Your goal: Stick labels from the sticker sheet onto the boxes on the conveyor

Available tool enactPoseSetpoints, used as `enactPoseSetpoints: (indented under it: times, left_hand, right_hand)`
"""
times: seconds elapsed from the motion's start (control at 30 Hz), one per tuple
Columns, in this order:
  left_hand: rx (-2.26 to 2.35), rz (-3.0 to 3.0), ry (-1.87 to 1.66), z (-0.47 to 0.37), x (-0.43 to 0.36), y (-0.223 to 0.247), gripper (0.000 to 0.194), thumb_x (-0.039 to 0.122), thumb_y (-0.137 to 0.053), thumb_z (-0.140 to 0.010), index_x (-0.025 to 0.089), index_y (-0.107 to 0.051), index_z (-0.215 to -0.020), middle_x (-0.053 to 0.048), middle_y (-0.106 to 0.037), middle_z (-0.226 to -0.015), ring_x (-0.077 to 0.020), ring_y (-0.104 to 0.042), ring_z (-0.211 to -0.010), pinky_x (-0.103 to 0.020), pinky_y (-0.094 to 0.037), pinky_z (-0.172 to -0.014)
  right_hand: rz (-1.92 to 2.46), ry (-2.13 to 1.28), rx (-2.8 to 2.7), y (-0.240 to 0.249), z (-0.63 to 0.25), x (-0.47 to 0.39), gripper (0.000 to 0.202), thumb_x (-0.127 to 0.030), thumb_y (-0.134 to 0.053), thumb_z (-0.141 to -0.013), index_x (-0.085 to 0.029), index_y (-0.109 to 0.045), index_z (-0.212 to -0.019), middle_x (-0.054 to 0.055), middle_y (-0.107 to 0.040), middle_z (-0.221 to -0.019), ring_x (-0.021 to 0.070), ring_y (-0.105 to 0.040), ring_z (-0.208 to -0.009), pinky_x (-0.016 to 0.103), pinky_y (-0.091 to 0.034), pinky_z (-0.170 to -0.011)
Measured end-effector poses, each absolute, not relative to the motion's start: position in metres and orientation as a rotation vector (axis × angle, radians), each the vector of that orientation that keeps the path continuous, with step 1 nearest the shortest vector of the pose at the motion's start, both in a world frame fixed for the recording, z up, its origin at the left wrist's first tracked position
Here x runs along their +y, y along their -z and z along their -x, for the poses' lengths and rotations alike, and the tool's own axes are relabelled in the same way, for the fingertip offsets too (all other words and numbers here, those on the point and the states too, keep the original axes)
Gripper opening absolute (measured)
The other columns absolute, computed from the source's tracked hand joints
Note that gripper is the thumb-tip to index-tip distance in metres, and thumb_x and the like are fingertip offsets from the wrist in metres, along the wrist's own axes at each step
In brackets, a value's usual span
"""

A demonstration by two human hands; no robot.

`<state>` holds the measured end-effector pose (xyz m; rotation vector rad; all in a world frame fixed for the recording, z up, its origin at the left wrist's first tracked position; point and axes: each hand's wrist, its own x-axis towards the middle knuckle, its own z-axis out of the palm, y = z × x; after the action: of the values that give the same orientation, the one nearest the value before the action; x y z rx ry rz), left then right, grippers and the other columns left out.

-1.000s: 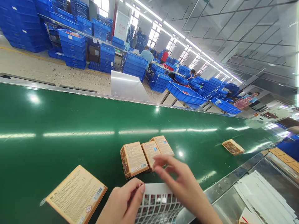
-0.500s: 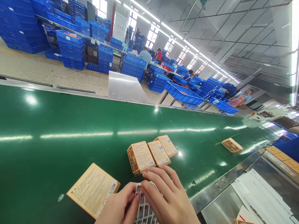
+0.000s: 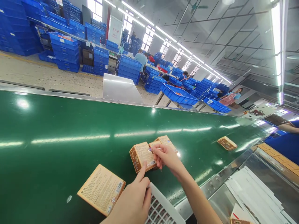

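My left hand [image 3: 137, 199] is curled at the corner of a white grid tray [image 3: 168, 202], its index finger stretched onto the lower edge of a tan and brown box [image 3: 142, 152]. Just above that box's right side, my right hand [image 3: 164, 155] pinches a small, shiny bluish sticker [image 3: 149, 149]. Behind the right hand two more boxes show, one mostly hidden and the other [image 3: 167, 142] partly covered. A larger-looking tan box [image 3: 102, 188] lies to the left of my left hand. All these boxes rest on the green belt [image 3: 70, 118].
Farther right on the belt lies another box [image 3: 227, 143]. White sheets [image 3: 257, 193] lie on a metal surface at lower right. A person's arm [image 3: 288, 127] shows at the right edge. Blue crates [image 3: 130, 67] and several people are beyond the belt.
My right hand has left the tray and moved up to the boxes, now pinching the sticker. My left index finger has stretched onto the box. More of the tray shows, and the view has shifted slightly.
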<state>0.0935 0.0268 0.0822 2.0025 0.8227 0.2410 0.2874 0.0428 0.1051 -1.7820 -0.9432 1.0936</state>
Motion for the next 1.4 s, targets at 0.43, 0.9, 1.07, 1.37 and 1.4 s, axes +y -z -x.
enactPoseSetpoints:
  times: [0.43, 0.9, 1.07, 1.37, 1.4]
  left_hand:
    - [0.801, -2.008, -0.101, -0.120, 0.031, -0.098, 0.031, 0.016, -0.036, -0.097, 0.022, -0.045, -0.068, -0.016, -0.038, -0.160, -0.0155, -0.066, -0.062, -0.034, -0.044, -0.061]
    - [0.749, -2.110, -0.143, -0.147, 0.035, -0.085, 0.032, 0.010, -0.036, -0.097, 0.018, -0.058, -0.075, -0.023, -0.046, -0.153, -0.0200, -0.071, -0.067, -0.036, -0.050, -0.067]
    - [0.715, -2.091, -0.137, -0.159, 0.046, -0.091, 0.032, 0.006, -0.038, -0.095, 0.016, -0.060, -0.075, -0.024, -0.044, -0.154, -0.0250, -0.075, -0.092, -0.038, -0.053, -0.085]
    - [0.677, -2.012, -0.079, -0.179, 0.054, -0.100, 0.026, 0.008, -0.046, -0.100, 0.012, -0.067, -0.085, -0.018, -0.063, -0.137, -0.0231, -0.066, -0.116, -0.036, -0.052, -0.097]
    - [0.679, -2.003, -0.079, -0.182, 0.054, -0.100, 0.023, 0.010, -0.049, -0.101, 0.012, -0.068, -0.088, -0.015, -0.065, -0.133, -0.0223, -0.066, -0.115, -0.039, -0.051, -0.098]
  right_hand:
    - [1.990, -0.795, -1.011, -0.091, -0.298, 0.043, 0.031, -0.053, -0.064, -0.074, -0.022, -0.056, -0.071, -0.007, -0.053, -0.048, 0.0101, -0.045, -0.031, 0.023, -0.034, -0.032]
    - [2.107, -0.021, -1.246, -0.067, -0.322, 0.046, 0.072, -0.048, -0.059, -0.080, -0.013, -0.041, -0.141, 0.022, -0.047, -0.147, 0.0390, -0.036, -0.142, 0.063, -0.022, -0.116]
    - [2.115, -0.035, -1.200, -0.044, -0.354, 0.057, 0.065, -0.041, -0.043, -0.090, -0.010, -0.036, -0.147, 0.023, -0.042, -0.152, 0.0335, -0.035, -0.146, 0.056, -0.026, -0.118]
    - [2.148, -0.064, -1.358, -0.059, -0.397, 0.015, 0.061, -0.055, -0.036, -0.096, -0.018, -0.056, -0.139, 0.012, -0.043, -0.156, 0.0296, -0.025, -0.151, 0.054, -0.012, -0.123]
    - [2.165, -0.100, -1.383, -0.053, -0.396, 0.012, 0.065, -0.060, -0.038, -0.095, -0.018, -0.056, -0.140, 0.012, -0.042, -0.157, 0.0307, -0.024, -0.152, 0.055, -0.008, -0.123]
